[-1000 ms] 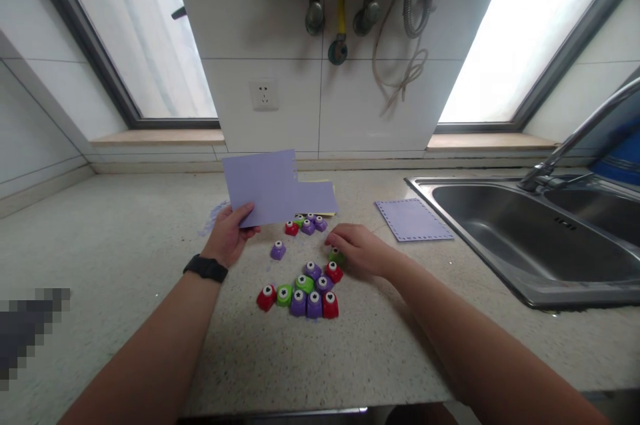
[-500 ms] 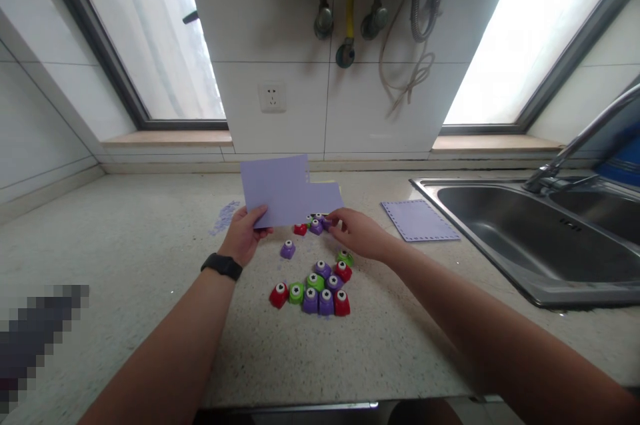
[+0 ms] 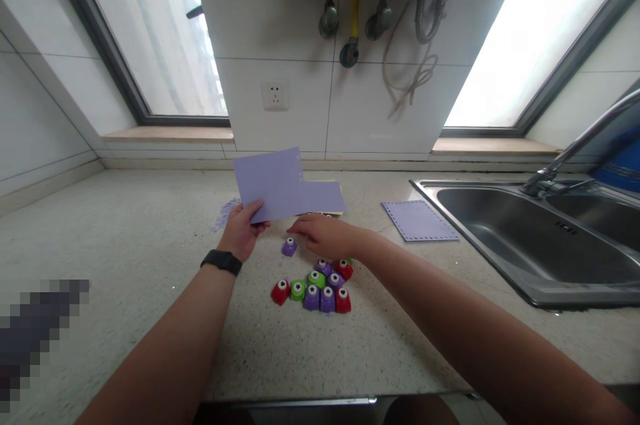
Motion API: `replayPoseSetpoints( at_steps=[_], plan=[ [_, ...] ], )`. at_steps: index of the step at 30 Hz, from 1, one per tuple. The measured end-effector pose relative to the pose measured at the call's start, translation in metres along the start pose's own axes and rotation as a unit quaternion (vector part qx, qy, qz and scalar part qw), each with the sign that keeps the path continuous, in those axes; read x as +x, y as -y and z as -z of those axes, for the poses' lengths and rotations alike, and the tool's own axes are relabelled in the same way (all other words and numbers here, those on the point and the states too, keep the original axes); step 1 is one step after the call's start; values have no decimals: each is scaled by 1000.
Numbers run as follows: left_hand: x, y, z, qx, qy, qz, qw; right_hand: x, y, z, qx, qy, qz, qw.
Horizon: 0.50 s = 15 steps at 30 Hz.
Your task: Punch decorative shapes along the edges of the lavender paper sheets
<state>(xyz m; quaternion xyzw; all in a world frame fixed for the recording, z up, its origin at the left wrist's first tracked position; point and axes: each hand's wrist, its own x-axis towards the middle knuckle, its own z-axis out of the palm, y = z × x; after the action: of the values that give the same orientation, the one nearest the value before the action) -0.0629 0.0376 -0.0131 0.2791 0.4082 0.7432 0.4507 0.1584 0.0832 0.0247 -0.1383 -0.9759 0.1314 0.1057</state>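
My left hand (image 3: 243, 228) pinches the lower left part of a purple sheet of paper (image 3: 267, 181), thumb on its face, holding it raised above the counter. Small punched notches mark the sheet's right edge. My right hand (image 3: 323, 235) hovers with fingers stretched to the left and nothing visible in them. Just below its fingertips stands a lone purple craft punch (image 3: 289, 247). Nearer me are several more punches, among them a green punch (image 3: 298, 289), a red punch (image 3: 281, 291) and a purple punch (image 3: 327, 299). My right hand mostly covers another cluster of punches behind it.
Behind the raised sheet lies a stack of purple paper (image 3: 324, 197). A purple sheet with a punched border (image 3: 419, 221) rests beside the steel sink (image 3: 500, 245). Purple paper scraps (image 3: 225, 213) are scattered left of my left hand. The tiled wall (image 3: 310, 125) stands behind the counter.
My right hand has moved left, from the back cluster of punches to just above the lone purple punch. My left hand and its sheet have shifted slightly left and up.
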Motion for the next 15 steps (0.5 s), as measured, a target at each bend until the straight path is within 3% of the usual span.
replayPoseSetpoints(
  at_steps=[6, 10, 15],
  plan=[
    [1, -3, 0, -13, -12, -6, 1000, -15, 27, -1, -47, 28, 53, 997],
    [0, -3, -1, -16, -13, -5, 1000, -20, 39, -4, -97, 12, 34, 995],
    [0, -4, 0, -13, -15, -2, 1000, -23, 34, -7, -109, -4, -3, 994]
  ],
)
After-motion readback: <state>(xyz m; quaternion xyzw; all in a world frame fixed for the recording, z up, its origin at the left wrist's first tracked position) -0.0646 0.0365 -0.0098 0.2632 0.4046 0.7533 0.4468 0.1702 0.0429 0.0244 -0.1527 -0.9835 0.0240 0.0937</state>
